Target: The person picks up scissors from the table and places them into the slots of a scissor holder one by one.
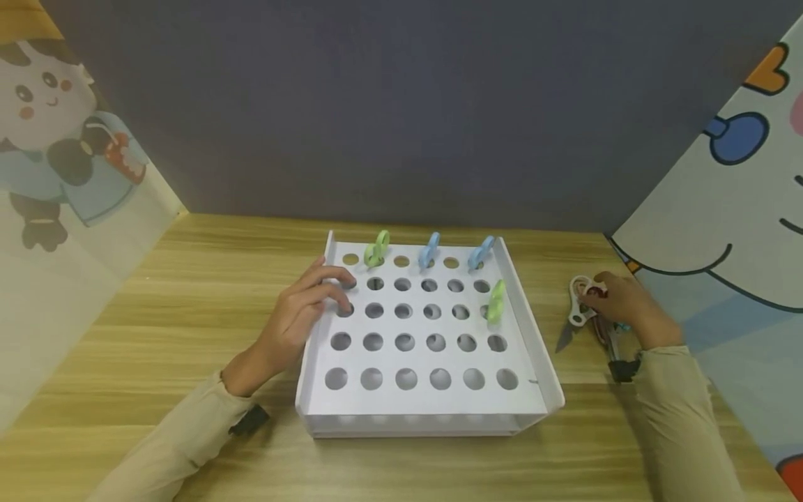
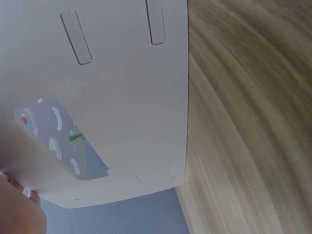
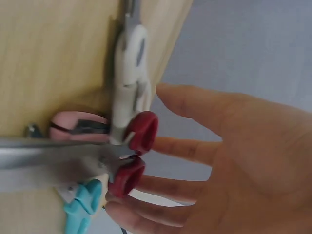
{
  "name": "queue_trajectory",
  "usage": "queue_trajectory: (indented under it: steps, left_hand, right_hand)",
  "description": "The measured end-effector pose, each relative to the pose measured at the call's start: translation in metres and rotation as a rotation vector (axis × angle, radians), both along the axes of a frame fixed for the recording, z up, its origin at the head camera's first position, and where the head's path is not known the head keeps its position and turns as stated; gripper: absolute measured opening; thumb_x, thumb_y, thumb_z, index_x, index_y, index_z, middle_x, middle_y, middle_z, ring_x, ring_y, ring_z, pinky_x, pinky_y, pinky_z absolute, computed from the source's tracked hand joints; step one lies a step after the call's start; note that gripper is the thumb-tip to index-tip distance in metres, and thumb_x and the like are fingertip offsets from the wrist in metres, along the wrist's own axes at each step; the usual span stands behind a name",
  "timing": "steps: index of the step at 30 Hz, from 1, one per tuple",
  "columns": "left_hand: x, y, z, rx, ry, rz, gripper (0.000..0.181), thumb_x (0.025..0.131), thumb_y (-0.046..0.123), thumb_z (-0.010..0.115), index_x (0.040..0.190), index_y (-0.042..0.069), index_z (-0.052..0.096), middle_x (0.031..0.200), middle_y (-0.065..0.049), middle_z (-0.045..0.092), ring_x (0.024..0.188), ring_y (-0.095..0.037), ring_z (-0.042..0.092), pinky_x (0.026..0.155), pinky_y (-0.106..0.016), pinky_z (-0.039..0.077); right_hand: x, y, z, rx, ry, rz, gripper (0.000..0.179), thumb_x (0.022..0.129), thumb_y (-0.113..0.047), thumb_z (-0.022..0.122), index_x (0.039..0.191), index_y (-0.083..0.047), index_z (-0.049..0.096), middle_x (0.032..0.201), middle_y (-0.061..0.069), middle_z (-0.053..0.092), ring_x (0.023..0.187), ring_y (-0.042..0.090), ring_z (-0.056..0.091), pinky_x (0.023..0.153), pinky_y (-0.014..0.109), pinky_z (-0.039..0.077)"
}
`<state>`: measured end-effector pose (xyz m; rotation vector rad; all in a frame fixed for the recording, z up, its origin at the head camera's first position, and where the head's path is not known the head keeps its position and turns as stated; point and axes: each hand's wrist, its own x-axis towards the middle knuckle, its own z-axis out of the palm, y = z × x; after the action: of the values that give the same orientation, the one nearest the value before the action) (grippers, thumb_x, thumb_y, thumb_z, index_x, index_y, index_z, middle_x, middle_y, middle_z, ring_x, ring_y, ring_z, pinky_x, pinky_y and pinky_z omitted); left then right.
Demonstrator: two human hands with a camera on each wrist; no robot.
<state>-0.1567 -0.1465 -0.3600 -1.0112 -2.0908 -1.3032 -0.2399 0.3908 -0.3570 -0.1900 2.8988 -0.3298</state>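
A white rack with rows of round holes stands on the table. My left hand rests over its left side wall, two fingertips bent down at holes near the edge; the thumb is hidden. Light green scissor handles and blue scissor handles stick up from the rack. My right hand is at a pile of scissors on the right. In the right wrist view its fingers are spread, close to red-handled scissors, not visibly gripping them. White-handled scissors, a pink handle and teal-handled scissors lie beside.
The wooden table extends around the rack. A dark grey panel rises behind it. Cartoon-printed panels stand at left and right, the right one close to the scissors.
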Motion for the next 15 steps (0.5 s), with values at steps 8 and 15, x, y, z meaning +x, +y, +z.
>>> queue_trajectory:
  steps: [8, 15]
  left_hand:
    - [-0.0003, 0.0003, 0.0, 0.005, 0.0, -0.004, 0.034, 0.081, -0.005, 0.034, 0.084, 0.007, 0.065, 0.116, -0.015, 0.063, 0.121, -0.029, 0.054, 0.123, -0.052, 0.016]
    - [-0.0002, 0.0001, 0.0004, 0.001, -0.006, -0.003, 0.034, 0.08, -0.005, 0.034, 0.084, 0.007, 0.065, 0.116, -0.015, 0.063, 0.12, -0.029, 0.054, 0.123, -0.051, 0.015]
  right_hand:
    - [-0.0045, 0.0057, -0.0095, -0.001, 0.064, 0.024, 0.051, 0.097, -0.024, 0.059, 0.123, 0.018, 0.05, 0.093, 0.027, 0.062, 0.074, 0.031, 0.053, 0.063, 0.045, 0.044]
    - [-0.0029, 0.0042, -0.0109, -0.007, 0.093, 0.004, 0.04, 0.096, -0.023, 0.061, 0.114, 0.012, 0.058, 0.088, 0.021, 0.064, 0.069, 0.026, 0.053, 0.059, 0.041, 0.044]
